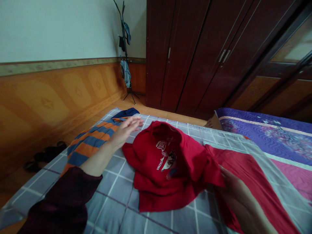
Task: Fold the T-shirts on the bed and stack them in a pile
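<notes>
Our dark maroon sleeve [65,191] filled the near left corner, and opposite it our bare right forearm slanted in from the lower right. Our right hand [230,183] was closed on an end of the red shirt [168,182], its fingers partly hidden by fabric; just beside and beneath that wrist lay a second red cloth [246,165]. We saw the shirt bunched mid-bed over the gray checked sheet [117,188], its neck opening gaping. On its front we read "CHINA" in white, turned askew, beside a cartoon figure and a white emblem we could not decipher. Our left hand [129,125] reached forward, spread and holding nothing, fingers extended toward the shirt's far edge, near an orange-and-blue striped cloth [87,146]. Farther off we saw a coat stand [126,55] and a dark wardrobe [185,65].
</notes>
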The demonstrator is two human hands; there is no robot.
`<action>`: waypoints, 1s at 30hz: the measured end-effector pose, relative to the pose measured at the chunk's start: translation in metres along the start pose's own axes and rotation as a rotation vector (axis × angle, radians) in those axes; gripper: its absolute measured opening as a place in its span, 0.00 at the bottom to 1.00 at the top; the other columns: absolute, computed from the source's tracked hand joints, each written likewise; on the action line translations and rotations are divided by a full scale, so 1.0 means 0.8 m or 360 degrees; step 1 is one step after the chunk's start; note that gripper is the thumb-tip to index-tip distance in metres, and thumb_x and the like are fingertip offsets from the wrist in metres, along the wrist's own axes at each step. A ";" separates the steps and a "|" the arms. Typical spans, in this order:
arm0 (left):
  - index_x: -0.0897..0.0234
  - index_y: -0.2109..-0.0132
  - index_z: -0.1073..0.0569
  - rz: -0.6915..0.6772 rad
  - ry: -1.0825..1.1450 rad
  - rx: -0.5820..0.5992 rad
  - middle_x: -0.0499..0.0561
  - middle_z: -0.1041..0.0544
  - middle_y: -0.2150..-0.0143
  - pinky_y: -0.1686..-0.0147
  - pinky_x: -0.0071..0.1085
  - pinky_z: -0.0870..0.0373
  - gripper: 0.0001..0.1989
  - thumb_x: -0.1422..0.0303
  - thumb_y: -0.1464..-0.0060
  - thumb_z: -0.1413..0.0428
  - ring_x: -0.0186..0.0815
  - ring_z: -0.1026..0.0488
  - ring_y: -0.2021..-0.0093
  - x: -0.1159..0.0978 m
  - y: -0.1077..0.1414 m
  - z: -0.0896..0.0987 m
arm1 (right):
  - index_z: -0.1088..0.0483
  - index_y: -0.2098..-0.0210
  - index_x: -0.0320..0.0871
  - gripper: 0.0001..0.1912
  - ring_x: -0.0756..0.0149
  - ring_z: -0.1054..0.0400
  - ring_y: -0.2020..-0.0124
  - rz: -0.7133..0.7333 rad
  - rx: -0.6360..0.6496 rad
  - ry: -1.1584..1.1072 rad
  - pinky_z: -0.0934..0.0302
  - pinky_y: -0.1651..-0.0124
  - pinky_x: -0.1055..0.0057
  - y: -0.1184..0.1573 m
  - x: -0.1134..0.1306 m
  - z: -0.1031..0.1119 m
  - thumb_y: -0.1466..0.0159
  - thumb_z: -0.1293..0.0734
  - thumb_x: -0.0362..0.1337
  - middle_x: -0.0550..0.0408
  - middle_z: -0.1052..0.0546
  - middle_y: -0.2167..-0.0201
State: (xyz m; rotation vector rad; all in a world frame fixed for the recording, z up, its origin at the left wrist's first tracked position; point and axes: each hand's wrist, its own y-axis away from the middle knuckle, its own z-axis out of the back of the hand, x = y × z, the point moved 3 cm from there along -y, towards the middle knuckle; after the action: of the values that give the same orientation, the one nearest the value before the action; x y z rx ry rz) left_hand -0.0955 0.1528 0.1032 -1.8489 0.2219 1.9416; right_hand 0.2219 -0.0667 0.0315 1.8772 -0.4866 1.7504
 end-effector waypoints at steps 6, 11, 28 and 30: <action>0.63 0.44 0.34 -0.0016 -0.1147 0.0449 0.58 0.32 0.42 0.41 0.41 0.43 0.24 0.60 0.46 0.46 0.43 0.36 0.41 0.069 0.040 0.005 | 0.32 0.52 0.43 0.30 0.54 0.28 0.57 -0.0032 -0.0022 0.0313 0.31 0.58 0.62 0.029 -0.041 0.017 0.53 0.27 0.47 0.46 0.24 0.57; 0.65 0.33 0.51 0.0145 -0.1590 0.0884 0.61 0.51 0.31 0.37 0.42 0.51 0.45 0.61 0.55 0.41 0.46 0.53 0.32 0.095 0.073 0.004 | 0.40 0.41 0.42 0.31 0.48 0.43 0.41 0.0800 0.0029 0.1460 0.43 0.43 0.50 0.035 -0.045 0.003 0.42 0.35 0.46 0.42 0.37 0.41; 0.59 0.67 0.35 -0.0196 -0.1664 0.0668 0.51 0.30 0.47 0.49 0.36 0.35 0.12 0.80 0.58 0.53 0.40 0.33 0.46 0.069 0.110 -0.047 | 0.30 0.74 0.41 0.15 0.69 0.37 0.80 -0.0032 -0.0179 -0.0096 0.41 0.78 0.74 0.013 0.017 0.011 0.51 0.28 0.47 0.59 0.29 0.80; 0.58 0.67 0.35 -0.0225 -0.1741 0.0568 0.50 0.29 0.48 0.48 0.38 0.35 0.11 0.79 0.56 0.54 0.42 0.33 0.46 0.064 0.099 -0.024 | 0.29 0.74 0.41 0.14 0.69 0.35 0.79 -0.0132 -0.0294 -0.0359 0.39 0.79 0.74 0.022 0.022 0.029 0.52 0.26 0.44 0.57 0.27 0.78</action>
State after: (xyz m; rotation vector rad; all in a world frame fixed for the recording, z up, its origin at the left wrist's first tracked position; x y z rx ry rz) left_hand -0.1114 0.0853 0.0366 -0.4181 0.0649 2.3044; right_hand 0.2322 -0.0930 0.0505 1.9408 -0.6226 1.3975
